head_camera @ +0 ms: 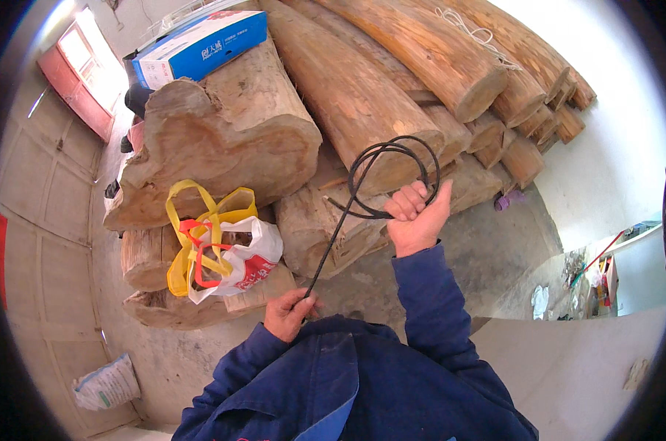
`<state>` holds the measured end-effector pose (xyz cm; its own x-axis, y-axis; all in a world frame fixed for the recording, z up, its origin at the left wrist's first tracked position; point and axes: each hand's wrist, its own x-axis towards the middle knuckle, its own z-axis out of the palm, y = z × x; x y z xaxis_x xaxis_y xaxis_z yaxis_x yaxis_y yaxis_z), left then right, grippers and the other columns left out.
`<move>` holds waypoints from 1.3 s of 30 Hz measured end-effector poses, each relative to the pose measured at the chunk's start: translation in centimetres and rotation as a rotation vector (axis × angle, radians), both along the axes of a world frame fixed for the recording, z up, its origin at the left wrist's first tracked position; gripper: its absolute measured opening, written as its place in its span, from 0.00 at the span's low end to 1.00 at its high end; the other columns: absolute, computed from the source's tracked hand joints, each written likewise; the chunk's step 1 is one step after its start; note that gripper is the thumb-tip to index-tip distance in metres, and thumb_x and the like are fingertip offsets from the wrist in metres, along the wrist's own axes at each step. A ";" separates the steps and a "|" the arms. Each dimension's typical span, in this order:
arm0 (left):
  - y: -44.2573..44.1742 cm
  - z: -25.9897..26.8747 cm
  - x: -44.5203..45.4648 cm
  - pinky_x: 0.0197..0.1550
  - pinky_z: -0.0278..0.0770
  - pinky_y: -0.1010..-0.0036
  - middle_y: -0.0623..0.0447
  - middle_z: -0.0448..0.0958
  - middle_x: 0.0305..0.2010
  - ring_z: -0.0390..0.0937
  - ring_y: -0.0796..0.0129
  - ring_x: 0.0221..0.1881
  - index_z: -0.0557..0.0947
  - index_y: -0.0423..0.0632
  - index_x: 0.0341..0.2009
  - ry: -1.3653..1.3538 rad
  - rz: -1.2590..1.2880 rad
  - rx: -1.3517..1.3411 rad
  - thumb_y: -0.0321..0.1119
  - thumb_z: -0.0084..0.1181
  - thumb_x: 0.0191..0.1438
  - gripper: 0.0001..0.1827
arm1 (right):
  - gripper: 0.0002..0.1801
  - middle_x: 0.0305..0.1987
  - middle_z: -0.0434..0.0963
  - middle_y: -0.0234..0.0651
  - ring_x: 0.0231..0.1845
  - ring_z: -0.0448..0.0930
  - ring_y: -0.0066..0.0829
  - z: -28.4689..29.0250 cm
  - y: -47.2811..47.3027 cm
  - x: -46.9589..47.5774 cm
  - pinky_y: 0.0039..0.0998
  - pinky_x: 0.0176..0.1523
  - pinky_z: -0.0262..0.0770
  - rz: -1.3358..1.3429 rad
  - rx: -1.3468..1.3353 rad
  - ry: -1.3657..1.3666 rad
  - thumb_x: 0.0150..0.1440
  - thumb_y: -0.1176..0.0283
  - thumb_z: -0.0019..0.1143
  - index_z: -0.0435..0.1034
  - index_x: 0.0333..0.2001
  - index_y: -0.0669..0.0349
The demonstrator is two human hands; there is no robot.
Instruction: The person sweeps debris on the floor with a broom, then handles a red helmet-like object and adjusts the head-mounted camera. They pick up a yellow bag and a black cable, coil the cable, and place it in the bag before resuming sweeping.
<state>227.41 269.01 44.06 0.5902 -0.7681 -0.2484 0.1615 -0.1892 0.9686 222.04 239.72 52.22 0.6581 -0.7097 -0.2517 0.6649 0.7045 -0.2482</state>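
A black cable hangs in a few loose loops from my right hand, whose fingers are closed around it, in front of the log ends. One bare-looking pale tip of the cable points left, below the loops. From the loops a straight stretch runs down to my left hand, which pinches it between thumb and fingers close to my jacket. What lies beyond the left hand's grip is hidden. To the left of the cable, a white and red plastic bag and a yellow-handled bag rest on wood.
Peeled logs are stacked ahead, with a white cord on top. A blue and white box sits on a thick, irregular trunk. At the lower left, a white sack lies by the panelled doors. A purple item is on the floor.
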 end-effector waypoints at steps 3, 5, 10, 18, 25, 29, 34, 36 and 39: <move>2.0 -0.9 0.4 0.37 0.77 0.75 0.49 0.83 0.36 0.78 0.72 0.32 0.81 0.36 0.45 0.153 0.102 -0.055 0.31 0.52 0.64 0.12 | 0.28 0.13 0.48 0.18 0.12 0.47 0.16 -0.3 -1.9 -0.4 0.22 0.17 0.46 0.006 0.010 -0.052 0.65 0.41 0.36 0.56 0.21 0.48; 3.5 -2.0 1.2 0.33 0.77 0.74 0.46 0.83 0.36 0.79 0.69 0.28 0.80 0.37 0.45 0.094 0.199 -0.091 0.31 0.53 0.63 0.12 | 0.26 0.13 0.47 0.18 0.11 0.47 0.16 -0.7 -2.6 -0.6 0.22 0.17 0.46 0.040 -0.011 -0.062 0.67 0.46 0.35 0.56 0.21 0.48; 4.7 -1.5 3.1 0.29 0.76 0.73 0.45 0.83 0.34 0.79 0.66 0.25 0.80 0.37 0.43 0.072 0.412 -0.192 0.34 0.55 0.62 0.12 | 0.24 0.13 0.47 0.19 0.11 0.46 0.17 -1.9 -3.2 -0.8 0.22 0.17 0.46 0.029 0.032 -0.103 0.70 0.53 0.33 0.56 0.22 0.49; -0.1 -0.7 2.0 0.36 0.74 0.76 0.52 0.82 0.32 0.75 0.76 0.32 0.83 0.37 0.37 -0.048 0.134 0.018 0.33 0.56 0.61 0.11 | 0.24 0.15 0.48 0.20 0.14 0.49 0.18 -1.7 -0.1 1.2 0.23 0.19 0.50 0.052 0.167 -0.404 0.71 0.54 0.29 0.55 0.23 0.50; -7.4 2.0 3.3 0.35 0.72 0.77 0.58 0.79 0.28 0.72 0.78 0.31 0.83 0.39 0.37 -0.109 0.075 -0.106 0.38 0.56 0.63 0.14 | 0.22 0.21 0.60 0.27 0.26 0.65 0.28 -1.8 7.2 2.8 0.37 0.44 0.70 0.209 0.198 -0.150 0.72 0.54 0.28 0.59 0.29 0.55; -7.7 3.2 4.3 0.37 0.73 0.77 0.55 0.81 0.31 0.74 0.77 0.33 0.82 0.39 0.41 -0.222 0.068 -0.149 0.36 0.53 0.65 0.12 | 0.22 0.27 0.69 0.33 0.39 0.75 0.38 -3.6 7.9 1.8 0.48 0.60 0.70 0.288 0.132 -0.053 0.72 0.55 0.29 0.62 0.31 0.57; -7.6 1.9 4.5 0.40 0.76 0.76 0.54 0.81 0.38 0.76 0.75 0.35 0.79 0.39 0.50 -0.061 0.202 -0.308 0.32 0.51 0.65 0.12 | 0.20 0.35 0.76 0.35 0.46 0.78 0.40 -4.0 8.7 0.9 0.45 0.58 0.72 0.391 0.047 0.015 0.72 0.56 0.32 0.67 0.37 0.60; -7.2 2.0 4.8 0.40 0.76 0.76 0.54 0.81 0.41 0.76 0.74 0.37 0.78 0.40 0.52 -0.054 0.241 -0.389 0.32 0.50 0.66 0.14 | 0.20 0.38 0.78 0.36 0.44 0.80 0.40 -4.7 8.8 0.4 0.43 0.53 0.76 0.440 -0.044 0.094 0.70 0.56 0.37 0.68 0.40 0.61; -6.6 2.9 5.6 0.38 0.75 0.76 0.49 0.82 0.46 0.77 0.72 0.36 0.76 0.39 0.56 -0.023 0.258 -0.405 0.33 0.47 0.67 0.17 | 0.17 0.40 0.79 0.37 0.36 0.81 0.35 -5.1 9.0 -0.4 0.36 0.41 0.79 0.500 -0.208 0.391 0.68 0.58 0.45 0.69 0.44 0.62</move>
<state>233.00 262.36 46.97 0.7759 -0.6283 0.0558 0.1311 0.2471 0.9601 221.65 248.71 47.12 0.8085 -0.4025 -0.4294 0.1042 0.8160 -0.5686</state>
